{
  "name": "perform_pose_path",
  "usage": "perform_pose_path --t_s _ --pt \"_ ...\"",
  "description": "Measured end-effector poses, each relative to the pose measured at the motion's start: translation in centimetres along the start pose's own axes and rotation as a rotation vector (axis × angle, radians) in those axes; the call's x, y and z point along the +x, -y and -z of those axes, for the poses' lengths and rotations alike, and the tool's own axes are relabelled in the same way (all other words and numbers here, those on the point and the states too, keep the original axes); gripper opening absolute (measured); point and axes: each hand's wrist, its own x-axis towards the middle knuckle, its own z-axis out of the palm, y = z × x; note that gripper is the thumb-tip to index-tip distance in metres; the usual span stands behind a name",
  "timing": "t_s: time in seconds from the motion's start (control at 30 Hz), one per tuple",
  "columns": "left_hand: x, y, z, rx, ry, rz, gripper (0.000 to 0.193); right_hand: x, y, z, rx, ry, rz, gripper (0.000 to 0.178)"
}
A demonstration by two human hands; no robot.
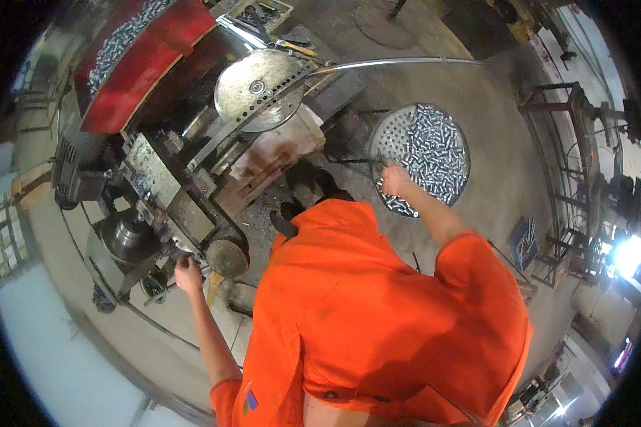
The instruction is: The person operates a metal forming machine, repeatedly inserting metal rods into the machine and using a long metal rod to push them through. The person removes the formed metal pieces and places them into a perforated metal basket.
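My right hand [397, 179] reaches over a round perforated metal tray [392, 135] on my right. Its fingers are drawn together at the tray's left part. What they hold, if anything, is too small to make out. Short shiny metal cylinders [436, 153] lie heaped over the tray's right side and lower part. On my left, my left hand [187, 275] is closed at the near end of a greasy metal machine [153, 174]. It is close to a round metal wheel or pulley [226, 258], and whatever its fingers grip is hidden.
A large metal disc [258, 85] with a perforated bar [253, 112] across it stands ahead. A long rod [399, 62] extends rightward from there. Beyond the machine is a red bin [149, 64] with more metal pieces. A metal rack [559, 142] stands at the far right.
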Motion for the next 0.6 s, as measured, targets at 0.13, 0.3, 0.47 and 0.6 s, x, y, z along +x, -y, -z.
perform_pose_path --t_s 0.13,0.3,0.47,0.6 --pt "-0.9 -1.7 0.7 0.026 -0.017 0.043 0.016 1.4 -0.1 -1.3 -0.038 -0.177 0.041 0.029" --pt "-1.0 -3.0 3.0 -0.247 0.221 0.092 0.024 2.1 -0.4 -1.4 0.024 -0.396 0.028 0.019" --pt "-3.9 -8.9 7.1 -0.71 0.004 -0.078 0.022 -0.3 5.7 7.3 0.491 -0.475 0.613 0.024" --pt "-5.5 -14.8 6.4 -0.753 0.248 -0.201 0.03 -6.2 20.7 17.4 0.729 -0.321 1.065 0.029"
